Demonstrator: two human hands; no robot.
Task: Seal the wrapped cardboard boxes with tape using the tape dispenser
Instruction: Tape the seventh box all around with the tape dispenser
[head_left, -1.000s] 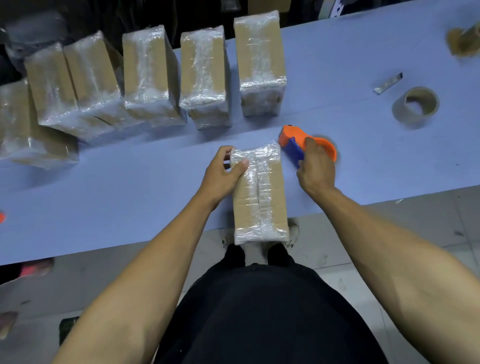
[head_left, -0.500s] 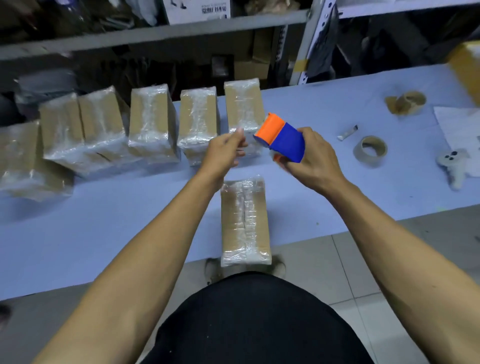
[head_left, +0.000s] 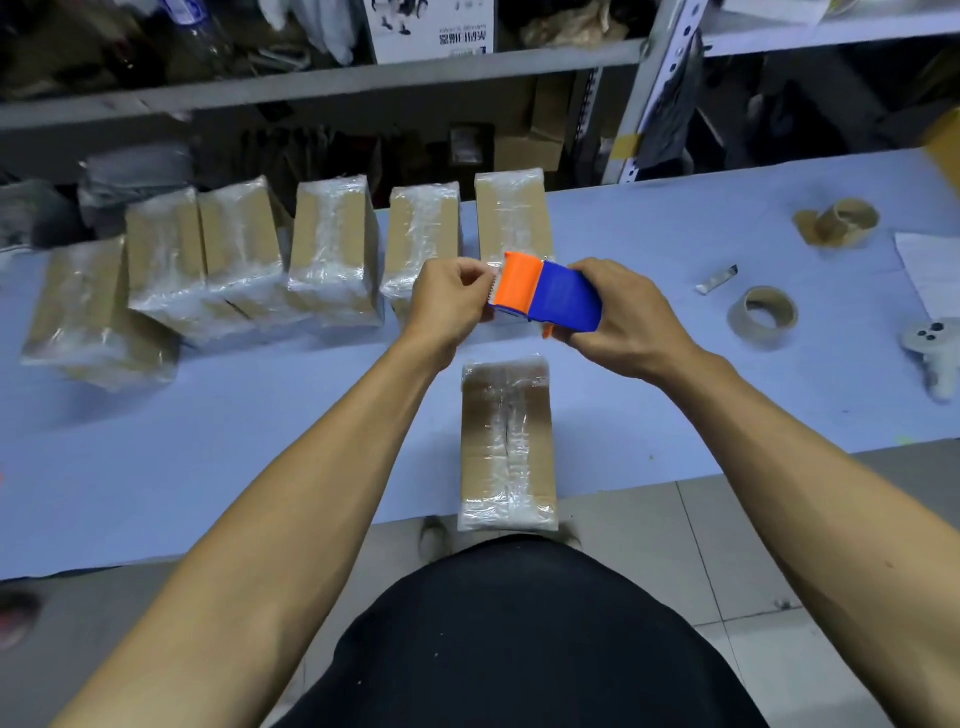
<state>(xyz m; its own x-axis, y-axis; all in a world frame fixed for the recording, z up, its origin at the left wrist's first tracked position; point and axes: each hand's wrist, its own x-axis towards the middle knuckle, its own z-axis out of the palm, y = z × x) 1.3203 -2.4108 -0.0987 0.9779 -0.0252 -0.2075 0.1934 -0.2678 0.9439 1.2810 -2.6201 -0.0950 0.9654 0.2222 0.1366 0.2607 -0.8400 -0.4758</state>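
Wrapped boxes: one box (head_left: 508, 441) lies lengthwise at lower centre of the frame on the blue table (head_left: 208, 441), its near end sticking out over the table edge, clear film over it, nothing touching it. Row of wrapped boxes (head_left: 332, 249) runs across the upper left to upper centre along the table's far side, six or so, some leaning on each other, leftmost tipped. Shelving (head_left: 363, 88) fills the top of the frame behind the table, cluttered, dark. Both forearms come up from the bottom edge toward centre frame. Tape dispenser (head_left: 550, 296), orange front and blue body, held in the air above the table at centre frame, just beyond the near box's far end. Right hand (head_left: 631, 317) wraps the blue body, fingers curled under it, firm hold. Left hand (head_left: 449, 306) is at the orange toothed end, thumb and fingers pinched together on the tape end there; the tape itself is hard to see. Right side of frame: tape roll (head_left: 762, 317) flat on the table, empty cores (head_left: 839, 223) upper right, small metal blade (head_left: 718, 279) between them, white controller (head_left: 935, 353) at the right edge, paper sheet (head_left: 932, 270) above it.
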